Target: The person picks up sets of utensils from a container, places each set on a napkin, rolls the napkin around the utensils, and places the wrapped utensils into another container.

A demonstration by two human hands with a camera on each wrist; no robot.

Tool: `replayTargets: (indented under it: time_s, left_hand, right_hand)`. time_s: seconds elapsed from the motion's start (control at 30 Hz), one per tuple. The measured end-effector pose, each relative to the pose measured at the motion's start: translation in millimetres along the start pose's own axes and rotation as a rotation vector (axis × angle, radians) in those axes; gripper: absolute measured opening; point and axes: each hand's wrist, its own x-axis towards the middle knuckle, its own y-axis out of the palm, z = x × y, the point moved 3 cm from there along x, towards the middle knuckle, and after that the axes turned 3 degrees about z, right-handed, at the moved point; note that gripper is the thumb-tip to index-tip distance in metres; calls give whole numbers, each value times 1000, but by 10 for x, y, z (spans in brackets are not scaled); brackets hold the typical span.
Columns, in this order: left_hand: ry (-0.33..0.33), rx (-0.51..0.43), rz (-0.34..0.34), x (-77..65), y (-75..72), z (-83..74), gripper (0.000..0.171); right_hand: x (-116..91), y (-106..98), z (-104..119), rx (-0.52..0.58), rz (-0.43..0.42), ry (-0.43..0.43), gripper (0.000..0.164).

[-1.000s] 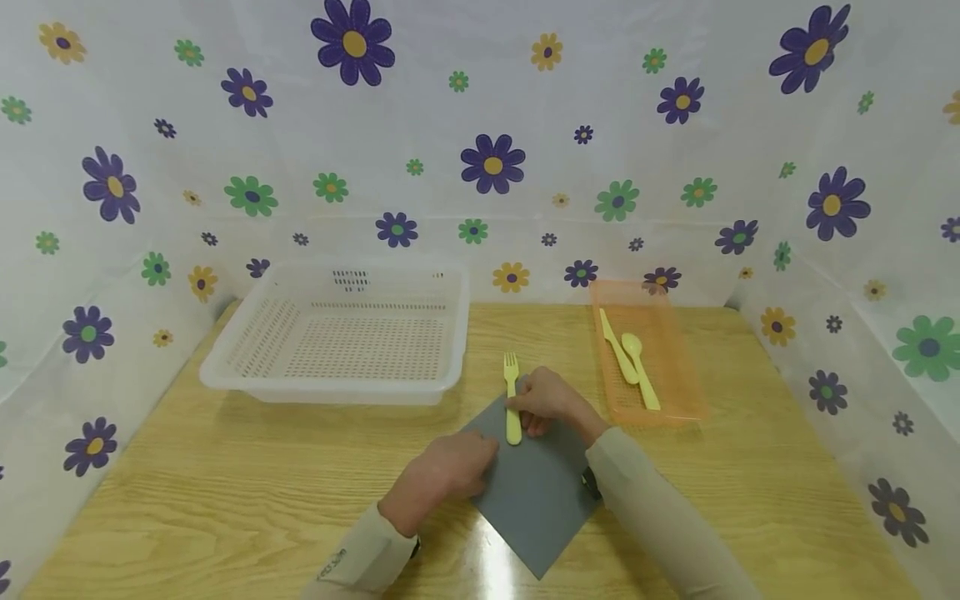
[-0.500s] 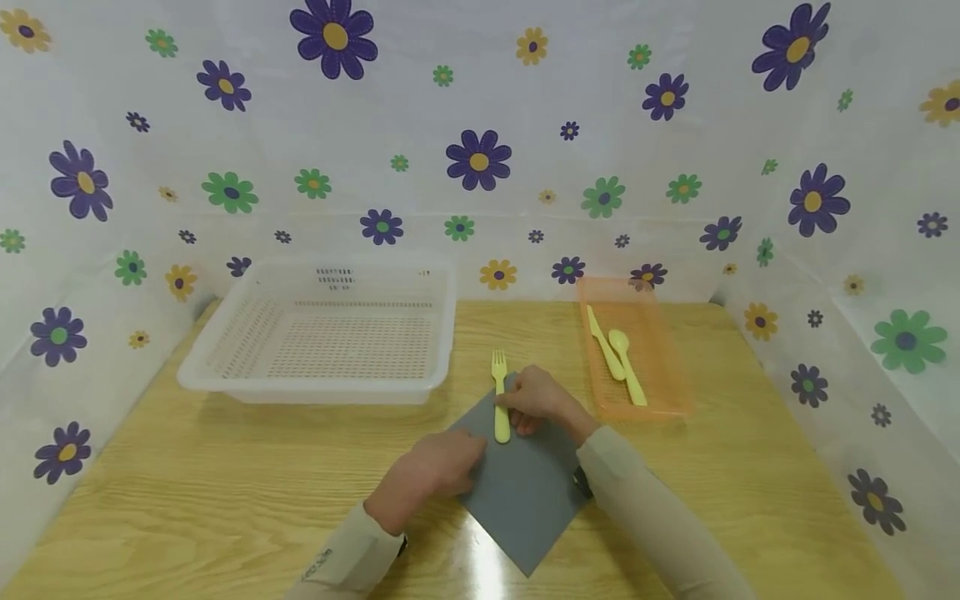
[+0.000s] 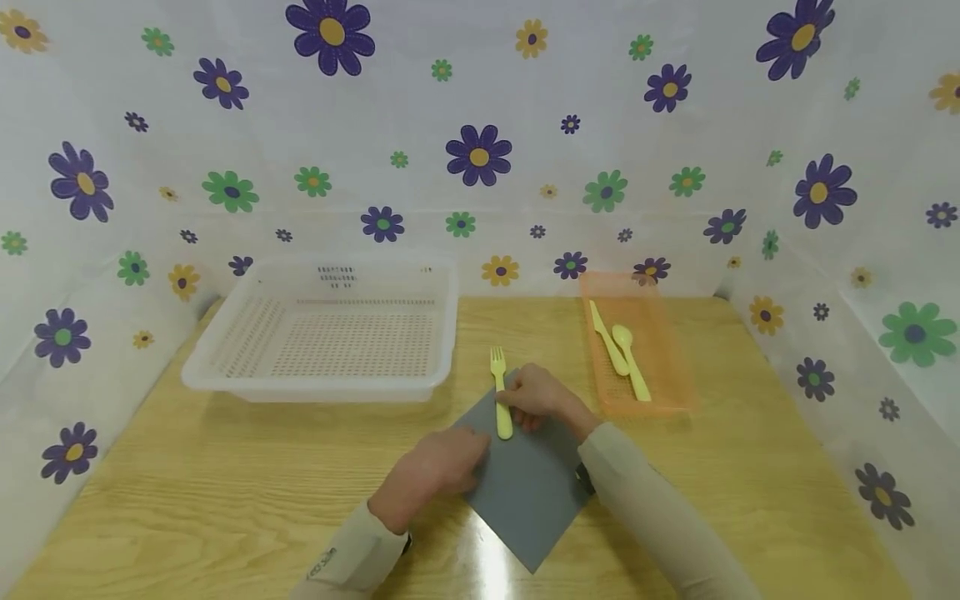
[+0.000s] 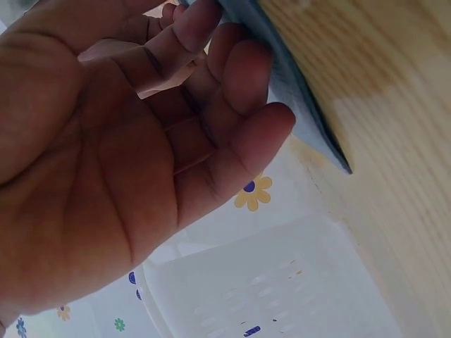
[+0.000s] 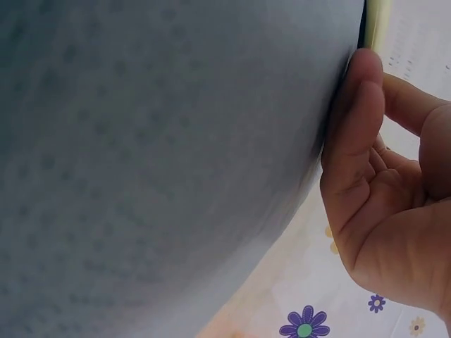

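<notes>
A grey square napkin (image 3: pixel 528 492) lies diamond-wise on the table, and a yellow fork (image 3: pixel 503 417) rests on its far part with the tines past the edge. My right hand (image 3: pixel 536 396) holds the fork at mid-handle between thumb and finger, its other fingers curled against the napkin. In the right wrist view a strip of the yellow fork (image 5: pixel 378 28) shows beyond the fingertips. At the napkin's left corner my left hand (image 3: pixel 442 467) grips the edge with bent fingers, covering that corner. The left wrist view shows the fingertips against the napkin (image 4: pixel 296 98).
A white perforated basket (image 3: pixel 337 385) stands at the back left. At the back right an orange mesh tray (image 3: pixel 667 358) holds a yellow knife (image 3: pixel 609 342) and a yellow spoon (image 3: pixel 632 362). A flower-patterned sheet (image 3: pixel 337 150) encloses the wooden table (image 3: pixel 225 483) behind and at the sides.
The head view has shifted slightly, moving the whole scene a little left in the picture. Both hands, the fork and the napkin keep nearly the same places relative to each other.
</notes>
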Motion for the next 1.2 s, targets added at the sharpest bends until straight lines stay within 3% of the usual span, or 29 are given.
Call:
replayTargets:
  time_s: [0.17, 0.63, 0.93, 1.2]
  left_hand:
    - [-12, -5, 22, 3, -24, -1, 20]
    - [3, -16, 5, -3, -34, 6, 21]
    - [-14, -29, 22, -1, -23, -11, 19]
    - [5, -18, 0, -13, -21, -13, 18]
  right_hand:
    - [4, -13, 12, -28, 9, 2, 42]
    - [-8, -15, 31, -62, 9, -35, 41]
    - [-17, -3, 33, -77, 4, -9, 42]
    - [-128, -1, 122, -177, -6, -48, 45]
